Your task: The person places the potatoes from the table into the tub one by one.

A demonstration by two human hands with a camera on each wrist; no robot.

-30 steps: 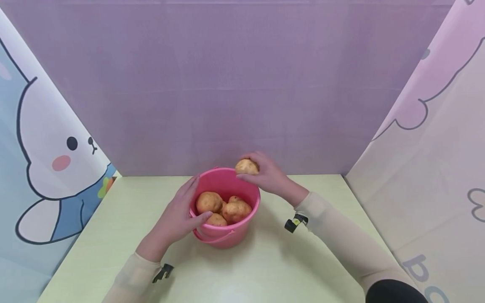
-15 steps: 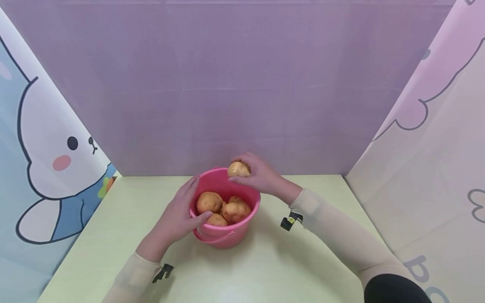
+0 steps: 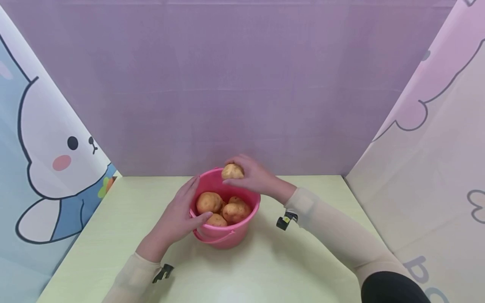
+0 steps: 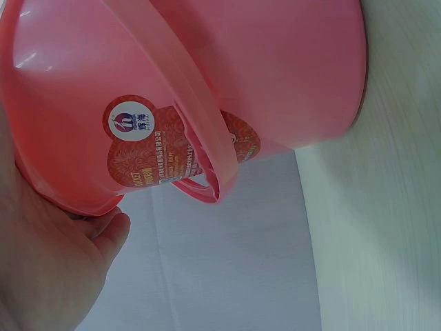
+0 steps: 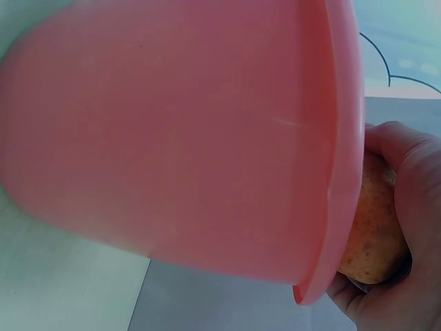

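Note:
A pink bucket (image 3: 227,240) stands upright on the table in the head view, with several potatoes (image 3: 236,210) inside. My left hand (image 3: 178,214) holds its left rim, the thumb reaching over the near edge. In the left wrist view the same hand (image 4: 55,255) meets the rim beside the hanging handle (image 4: 200,110). Above the bucket's far right part, my right hand (image 3: 254,174) grips another potato (image 3: 233,171) between thumb and fingers. The right wrist view has that potato (image 5: 375,227) partly hidden behind the bucket's rim (image 5: 348,124).
The pale table (image 3: 242,277) meets a purple back wall (image 3: 242,84) just behind the bucket. Printed side panels stand at left (image 3: 57,168) and right (image 3: 428,168). A red label (image 4: 148,148) is stuck on the bucket's side.
My right hand has moved left with its potato, from over the bucket's right rim to above its opening. The left hand and the bucket have stayed put.

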